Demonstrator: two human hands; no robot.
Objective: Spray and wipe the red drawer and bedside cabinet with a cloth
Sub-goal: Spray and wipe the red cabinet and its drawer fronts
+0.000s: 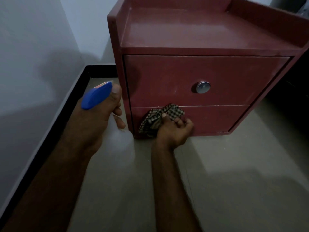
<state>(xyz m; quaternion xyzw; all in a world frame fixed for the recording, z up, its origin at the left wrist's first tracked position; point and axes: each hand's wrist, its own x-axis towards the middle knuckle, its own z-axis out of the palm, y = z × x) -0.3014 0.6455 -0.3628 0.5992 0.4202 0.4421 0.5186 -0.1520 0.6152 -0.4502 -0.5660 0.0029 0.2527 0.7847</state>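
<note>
Bedside cabinet point(200, 30) top looks dusty, so I'd guess lots left. Its red drawer point(167, 81) is closed. Left hand point(102, 118), beside the cabinet's left side, grips the spray bottle point(96, 96). Right hand point(173, 129) bunches the checked cloth point(150, 121) against the cabinet's bottom front panel.

Floor point(234, 173): pale beige tile, smooth, w/ a faint thin line running front to back nr centre. Black skirting point(50, 131) borders it at left and rear, below the white wall point(33, 47). One item stands directly on it: red bedside cabinet point(184, 30), upright, base flat on tile, well apart from left skirting. Dark mass point(292, 97) at right edge, too dim to ID.
</note>
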